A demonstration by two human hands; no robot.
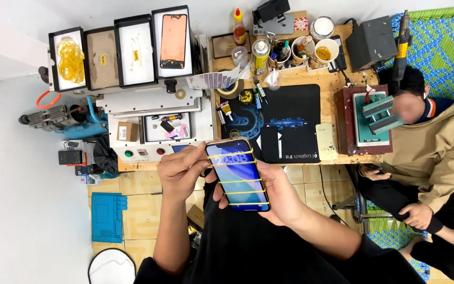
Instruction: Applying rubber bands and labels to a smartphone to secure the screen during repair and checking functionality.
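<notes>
A lit smartphone (237,174), banded crosswise by yellow rubber bands (237,181), is cradled from beneath in the right hand (278,195); its long axis runs near to far, top end toward the wooden workbench (311,79); its upper left edge is pinched by the left hand (181,169); beyond, a black mat (290,123) is seen.

glossy glass phone (238,175), rubber bands (236,181), wooden bench (311,76)
</notes>
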